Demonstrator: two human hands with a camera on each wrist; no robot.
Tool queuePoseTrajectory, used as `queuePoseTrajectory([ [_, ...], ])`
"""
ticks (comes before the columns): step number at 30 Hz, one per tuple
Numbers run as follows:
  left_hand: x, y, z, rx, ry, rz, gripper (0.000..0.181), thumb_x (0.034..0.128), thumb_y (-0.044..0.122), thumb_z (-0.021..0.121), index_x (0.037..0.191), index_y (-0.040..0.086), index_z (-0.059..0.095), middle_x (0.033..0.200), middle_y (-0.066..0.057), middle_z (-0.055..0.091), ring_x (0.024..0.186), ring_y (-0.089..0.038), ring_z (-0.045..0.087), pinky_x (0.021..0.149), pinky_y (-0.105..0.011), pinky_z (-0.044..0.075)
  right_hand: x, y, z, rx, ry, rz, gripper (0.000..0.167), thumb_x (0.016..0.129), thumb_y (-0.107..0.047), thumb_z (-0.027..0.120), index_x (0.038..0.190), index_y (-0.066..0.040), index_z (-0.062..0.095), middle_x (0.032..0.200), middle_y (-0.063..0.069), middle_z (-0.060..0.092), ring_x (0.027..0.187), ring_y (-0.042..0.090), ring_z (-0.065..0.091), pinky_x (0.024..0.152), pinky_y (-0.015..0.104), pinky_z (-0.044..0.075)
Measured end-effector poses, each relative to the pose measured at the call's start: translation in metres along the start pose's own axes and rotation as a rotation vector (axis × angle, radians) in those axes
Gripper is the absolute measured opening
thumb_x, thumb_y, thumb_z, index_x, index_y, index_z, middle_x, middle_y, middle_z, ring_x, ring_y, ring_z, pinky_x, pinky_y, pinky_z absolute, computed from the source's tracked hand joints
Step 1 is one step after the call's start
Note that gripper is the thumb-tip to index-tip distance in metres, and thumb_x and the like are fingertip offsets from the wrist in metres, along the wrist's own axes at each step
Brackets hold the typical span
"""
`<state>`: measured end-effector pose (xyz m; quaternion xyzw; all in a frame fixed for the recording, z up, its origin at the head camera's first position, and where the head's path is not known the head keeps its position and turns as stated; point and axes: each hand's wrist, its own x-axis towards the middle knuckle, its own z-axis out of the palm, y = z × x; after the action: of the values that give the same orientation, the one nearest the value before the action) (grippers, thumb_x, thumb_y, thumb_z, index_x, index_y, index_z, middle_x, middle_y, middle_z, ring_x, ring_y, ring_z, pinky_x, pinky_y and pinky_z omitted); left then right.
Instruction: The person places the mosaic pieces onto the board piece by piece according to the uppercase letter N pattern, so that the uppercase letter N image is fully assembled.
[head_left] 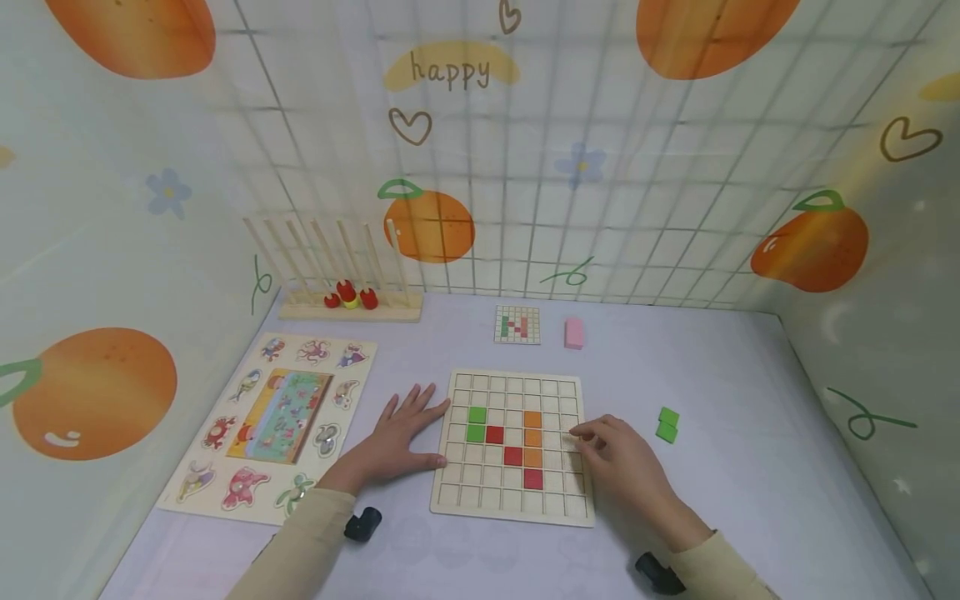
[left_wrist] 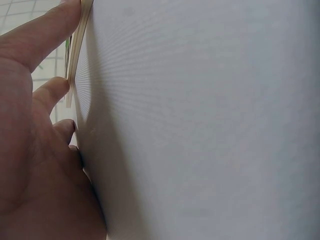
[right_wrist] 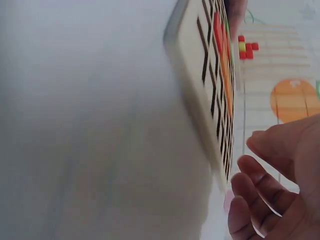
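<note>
A wooden grid board lies flat on the table between both hands. Set in its squares are two green tiles, three red tiles on a diagonal and three orange tiles in a column. My left hand is spread at the board's left side, thumb and index fingertip touching its edge; the left wrist view shows that contact too. Over the board's right edge hovers my right hand, fingers loosely bent. In the right wrist view, nothing shows between thumb and fingers.
Two loose green tiles lie right of the right hand. Behind the board are a small pattern card and a pink block. A picture puzzle board lies at the left; a wooden peg rack with red and yellow beads stands behind it.
</note>
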<state>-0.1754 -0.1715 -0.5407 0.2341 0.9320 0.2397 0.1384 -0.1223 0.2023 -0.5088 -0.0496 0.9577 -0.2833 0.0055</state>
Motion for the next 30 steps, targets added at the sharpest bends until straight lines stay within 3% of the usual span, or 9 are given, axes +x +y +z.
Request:
queuePoseTrajectory([
  [13,-0.001,0.002,0.0,-0.001,0.002,-0.008,0.094,0.0846,0.063,0.072,0.162,0.028,0.03,0.171,-0.001,0.007,0.157,-0.025,-0.004,0.125,-0.051,-0.007,-0.012,0.056,-0.03,-0.046,0.124,0.021,0.019,0.093,-0.009,0.068,0.11,-0.01,0.076,0.103,0.004,0.069,0.087,0.02,0.064,0.072,0.039,0.052],
  [19,-0.001,0.003,-0.002,-0.001,0.0,-0.002,0.093,0.0852,0.062,0.072,0.161,0.026,0.031,0.171,-0.002,0.008,0.157,-0.026,-0.004,0.125,-0.052,-0.007,-0.016,0.081,-0.042,-0.025,0.181,0.025,0.022,0.093,-0.007,0.069,0.114,-0.005,0.075,0.113,0.018,0.063,0.09,0.028,0.065,0.075,0.045,0.053],
  [30,-0.002,0.004,-0.003,-0.011,0.001,0.005,0.093,0.085,0.062,0.072,0.161,0.026,0.032,0.171,-0.003,0.008,0.157,-0.026,-0.004,0.125,-0.053,-0.007,-0.014,0.098,-0.047,-0.028,0.122,0.164,0.031,0.094,-0.013,0.069,0.122,-0.001,0.07,0.118,0.025,0.058,0.098,0.035,0.061,0.076,0.051,0.052],
])
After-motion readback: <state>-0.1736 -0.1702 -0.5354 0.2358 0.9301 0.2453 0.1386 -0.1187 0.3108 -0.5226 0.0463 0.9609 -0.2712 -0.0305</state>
